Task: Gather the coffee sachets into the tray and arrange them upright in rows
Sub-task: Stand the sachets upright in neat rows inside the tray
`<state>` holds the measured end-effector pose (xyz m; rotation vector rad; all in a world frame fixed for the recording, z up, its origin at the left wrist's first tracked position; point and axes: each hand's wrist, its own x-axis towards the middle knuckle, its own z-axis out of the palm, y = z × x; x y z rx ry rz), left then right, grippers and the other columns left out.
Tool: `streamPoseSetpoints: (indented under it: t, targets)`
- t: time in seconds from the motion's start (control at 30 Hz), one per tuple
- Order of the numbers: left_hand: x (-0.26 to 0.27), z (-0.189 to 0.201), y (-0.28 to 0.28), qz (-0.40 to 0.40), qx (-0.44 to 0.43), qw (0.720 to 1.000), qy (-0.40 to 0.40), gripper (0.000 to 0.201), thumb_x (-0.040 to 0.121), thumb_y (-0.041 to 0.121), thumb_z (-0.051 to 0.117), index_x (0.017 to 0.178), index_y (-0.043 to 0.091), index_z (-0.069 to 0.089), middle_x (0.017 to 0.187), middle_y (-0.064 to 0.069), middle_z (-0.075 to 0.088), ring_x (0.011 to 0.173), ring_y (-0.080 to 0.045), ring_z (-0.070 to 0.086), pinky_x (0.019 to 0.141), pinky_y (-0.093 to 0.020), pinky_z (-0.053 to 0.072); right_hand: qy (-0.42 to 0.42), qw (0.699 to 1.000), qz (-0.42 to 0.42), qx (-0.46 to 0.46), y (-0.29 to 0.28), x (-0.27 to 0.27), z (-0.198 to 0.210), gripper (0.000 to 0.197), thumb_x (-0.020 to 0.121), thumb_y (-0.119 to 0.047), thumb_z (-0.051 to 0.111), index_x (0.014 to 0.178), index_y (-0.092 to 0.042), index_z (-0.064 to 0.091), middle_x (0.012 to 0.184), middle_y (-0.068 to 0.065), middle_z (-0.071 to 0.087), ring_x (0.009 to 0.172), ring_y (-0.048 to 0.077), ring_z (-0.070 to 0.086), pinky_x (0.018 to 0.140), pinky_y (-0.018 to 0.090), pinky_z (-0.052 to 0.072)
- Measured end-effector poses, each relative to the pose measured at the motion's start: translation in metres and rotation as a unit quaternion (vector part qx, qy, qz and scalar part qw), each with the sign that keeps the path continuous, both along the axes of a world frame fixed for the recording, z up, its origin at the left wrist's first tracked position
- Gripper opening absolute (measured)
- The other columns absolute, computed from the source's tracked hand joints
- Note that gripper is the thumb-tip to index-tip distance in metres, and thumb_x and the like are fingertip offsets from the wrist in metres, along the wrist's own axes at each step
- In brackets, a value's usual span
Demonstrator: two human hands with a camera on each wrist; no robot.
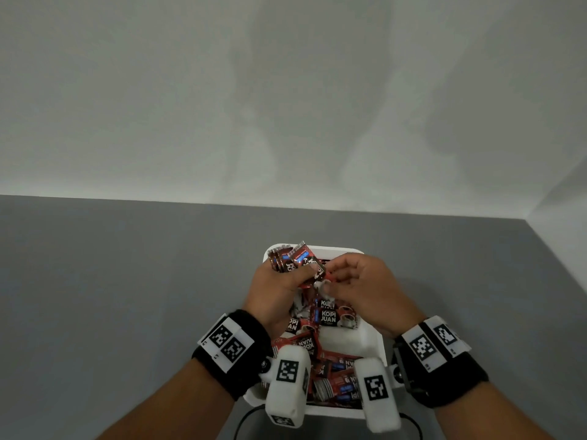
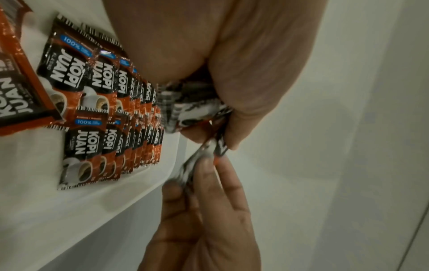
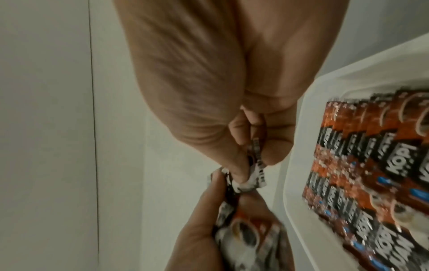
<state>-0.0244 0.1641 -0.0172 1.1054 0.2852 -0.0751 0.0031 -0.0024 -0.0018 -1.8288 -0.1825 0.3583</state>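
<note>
Two hands over one tray (image 1: 374,344): left hand (image 1: 279,293) grips a sachet bundle (image 1: 290,258), right hand (image 1: 365,293) pinches one sachet (image 1: 320,282).

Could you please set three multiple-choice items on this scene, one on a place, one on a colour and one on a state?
1. Where are both hands working?
A. over the white tray
B. beside the tray on the grey table
C. against the wall

2. The sachets in the tray are mainly:
A. green and yellow
B. red-orange and black
C. plain white

3. The left hand is:
A. flat and open
B. gripping a bunch of sachets
C. resting on the table

Answers:
1 A, the head view shows both hands above the tray.
2 B, the left wrist view shows those colours.
3 B, its fingers curl round the bunch while the right hand pinches a single sachet.
</note>
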Motion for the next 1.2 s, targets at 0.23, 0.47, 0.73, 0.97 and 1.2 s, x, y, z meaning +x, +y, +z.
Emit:
streamPoseSetpoints:
  t: [0.23, 0.47, 0.73, 0.97, 1.2]
  targets:
    - [-0.003, -0.007, 0.011, -0.009, 0.080, 0.997, -0.009, 0.011, 0.087, -0.003, 0.070, 0.098, -0.004, 0.069, 0.096, -0.026, 0.073, 0.088, -0.043, 0.072, 0.082, -0.054, 0.059, -0.117, 0.975, 0.043, -0.183, -0.001, 0.013, 0.002, 0.016, 0.085, -0.016, 0.080, 0.080, -0.029, 0.072, 0.076, -0.005, 0.074, 0.067, 0.005, 0.068, 0.062, 0.011, 0.051]
    - [0.001, -0.036, 0.039, -0.200, 0.528, 0.825, 0.005, 0.013, 0.092, 0.012, 0.054, 0.082, 0.013, 0.063, 0.074, -0.003, 0.066, 0.060, -0.010, 0.057, 0.059, -0.030, 0.052, -0.094, 0.898, 0.150, -0.403, -0.013, 0.029, -0.040, 0.011, 0.089, -0.014, 0.067, 0.086, -0.021, 0.075, 0.091, -0.011, 0.064, 0.086, 0.010, 0.062, 0.075, 0.021, 0.048]
    - [-0.001, -0.049, 0.024, -0.462, 0.673, 0.577, 0.014, 0.030, 0.088, 0.017, 0.059, 0.118, 0.014, 0.063, 0.114, -0.005, 0.068, 0.102, -0.025, 0.067, 0.088, -0.041, 0.060, -0.099, 0.834, 0.215, -0.498, 0.003, 0.038, -0.075, 0.015, 0.090, -0.006, 0.060, 0.089, -0.010, 0.075, 0.096, 0.007, 0.071, 0.087, 0.023, 0.068, 0.080, 0.034, 0.060]
    - [-0.010, -0.058, 0.023, -0.459, 0.675, 0.578, 0.016, 0.039, 0.087, 0.026, 0.064, 0.125, 0.019, 0.058, 0.121, -0.002, 0.066, 0.111, -0.025, 0.065, 0.093, -0.042, 0.058, -0.127, 0.819, 0.211, -0.518, 0.004, 0.033, -0.080, 0.014, 0.086, -0.002, 0.058, 0.076, -0.010, 0.062, 0.081, 0.007, 0.062, 0.077, 0.026, 0.064, 0.074, 0.037, 0.060]
    - [-0.015, -0.063, 0.025, -0.449, 0.680, 0.579, -0.026, 0.046, 0.086, 0.022, 0.062, 0.132, 0.021, 0.056, 0.133, 0.000, 0.058, 0.124, -0.025, 0.054, 0.106, -0.044, 0.049, -0.084, 0.843, 0.298, -0.441, -0.011, 0.005, -0.056, 0.020, 0.093, -0.030, 0.061, 0.101, -0.019, 0.076, 0.103, -0.001, 0.069, 0.091, 0.017, 0.066, 0.081, 0.033, 0.057]
